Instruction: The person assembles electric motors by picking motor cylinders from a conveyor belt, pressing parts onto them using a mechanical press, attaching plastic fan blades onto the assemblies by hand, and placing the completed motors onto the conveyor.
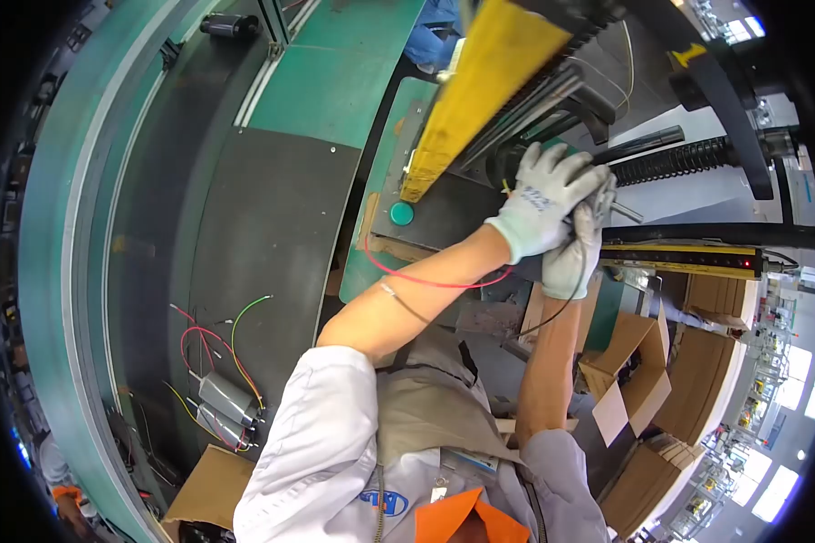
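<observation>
My left hand (548,195), in a white knit glove, is closed with its fingers bent over a part at the press station. My right hand (572,258), gloved too, is closed just below it, touching it. A red wire (435,282) and a dark wire (552,319) trail from between the hands, like the leads on the motors at the left. The body of this wired motor is mostly hidden by the gloves. A bare metal rod (627,214) sticks out just right of the hands; what it belongs to is unclear.
Two grey cylindrical motors (226,398) with coloured leads lie on the dark belt (272,217) at left. A yellow guard bar (462,90) rises by the station, near a green button (401,214). A coil spring (679,163) and open cardboard box (638,366) are at right.
</observation>
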A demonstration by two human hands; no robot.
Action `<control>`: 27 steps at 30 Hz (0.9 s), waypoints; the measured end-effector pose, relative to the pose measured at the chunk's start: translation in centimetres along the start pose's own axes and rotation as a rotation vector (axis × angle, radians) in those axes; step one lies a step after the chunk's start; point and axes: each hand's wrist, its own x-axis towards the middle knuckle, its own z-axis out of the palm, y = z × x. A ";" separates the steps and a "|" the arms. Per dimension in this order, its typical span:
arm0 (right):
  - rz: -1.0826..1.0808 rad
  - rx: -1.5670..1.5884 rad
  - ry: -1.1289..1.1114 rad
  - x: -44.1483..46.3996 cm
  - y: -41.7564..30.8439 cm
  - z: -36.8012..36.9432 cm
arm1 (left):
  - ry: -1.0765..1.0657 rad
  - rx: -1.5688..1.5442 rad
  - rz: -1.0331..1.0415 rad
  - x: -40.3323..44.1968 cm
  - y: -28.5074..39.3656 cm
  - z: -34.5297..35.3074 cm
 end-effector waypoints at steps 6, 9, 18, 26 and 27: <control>0.112 0.111 0.014 1.4 0.8 -1.2 | 0.102 -0.090 -0.031 -1.1 -0.4 -0.1; 0.116 0.164 0.011 1.0 -0.6 -1.2 | 0.091 -0.101 -0.033 -1.2 0.6 0.0; 0.174 -0.092 -0.082 3.7 -1.9 -1.9 | 0.197 -0.167 -0.080 -0.9 -0.3 1.7; -0.067 -0.743 -0.102 6.2 -1.9 -0.8 | 0.036 -0.562 -0.479 1.0 -3.0 -0.8; -0.052 -0.758 -0.108 6.4 -1.9 -0.6 | 0.017 -0.641 -0.489 1.2 -3.2 -0.9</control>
